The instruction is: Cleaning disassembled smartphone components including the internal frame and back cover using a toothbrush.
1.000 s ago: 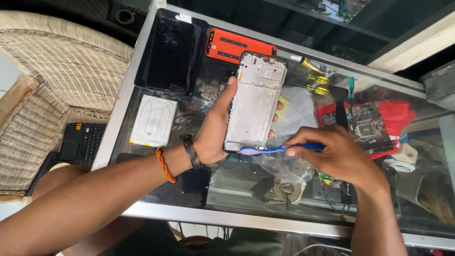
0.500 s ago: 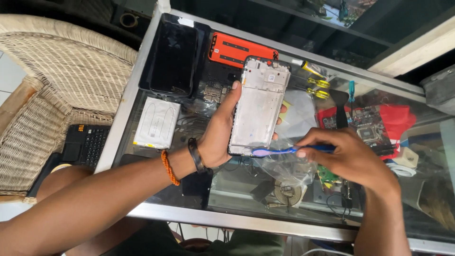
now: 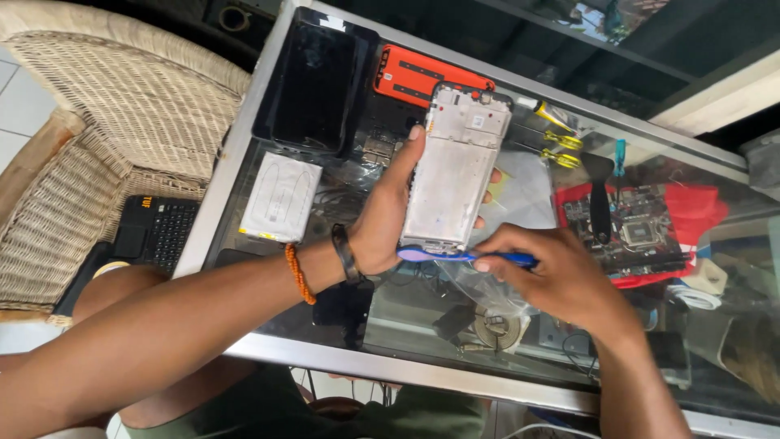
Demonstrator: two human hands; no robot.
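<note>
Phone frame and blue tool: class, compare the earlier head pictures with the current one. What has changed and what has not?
Little changed. The left hand still grips the phone frame upright over the glass counter. The right hand still holds the blue tool at the frame's lower edge, its tip slightly nearer the left palm. The black phone and orange part stayed put.

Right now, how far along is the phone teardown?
Done: phone frame looks stripped; a battery and orange board lie apart on the glass counter. In hand: left hand holds the frame, right hand works a blue tool at its bottom edge. Left: cannot tell.
</note>
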